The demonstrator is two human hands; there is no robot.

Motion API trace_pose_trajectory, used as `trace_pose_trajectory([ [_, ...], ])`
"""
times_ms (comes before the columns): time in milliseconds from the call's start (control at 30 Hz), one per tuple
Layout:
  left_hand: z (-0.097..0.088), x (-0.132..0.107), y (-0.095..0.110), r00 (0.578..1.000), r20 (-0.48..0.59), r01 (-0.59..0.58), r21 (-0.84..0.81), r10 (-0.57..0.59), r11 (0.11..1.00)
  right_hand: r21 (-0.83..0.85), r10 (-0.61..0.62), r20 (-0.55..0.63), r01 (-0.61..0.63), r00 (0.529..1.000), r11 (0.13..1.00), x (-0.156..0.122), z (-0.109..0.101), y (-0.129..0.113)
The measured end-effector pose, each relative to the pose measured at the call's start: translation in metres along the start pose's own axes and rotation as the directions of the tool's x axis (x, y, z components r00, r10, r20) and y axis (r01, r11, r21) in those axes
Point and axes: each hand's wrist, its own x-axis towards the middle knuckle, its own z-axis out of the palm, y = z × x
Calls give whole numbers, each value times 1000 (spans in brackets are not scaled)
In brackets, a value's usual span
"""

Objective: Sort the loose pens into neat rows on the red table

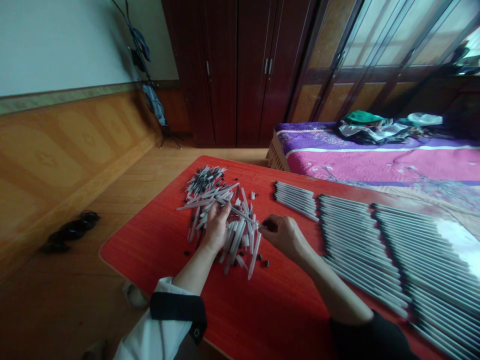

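Gripping one slender pen: left hand holding its barrel, right hand pinching the end, above loose pen parts on the glossy red bench. Aligned pens to the right. Beyond: wood floor, purple-and-pink bed, dark-red wardrobe.

The single head-worn view looks forward and down across the red table, near enough that the left hand and right hand fall mid-picture, wide enough to include the dark wardrobe beyond and the bed rightward.
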Motion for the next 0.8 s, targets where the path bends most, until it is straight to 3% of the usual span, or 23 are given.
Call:
trace_pose_trajectory([
  [433,-3,1,-6,999,31,-33,-29,33,999,31,15,-28,-14,999,999,-2,8,-2],
  [800,0,-2,-7,1000,26,8,-51,-6,999,155,-9,-75,21,997,988,-2,15,0],
])
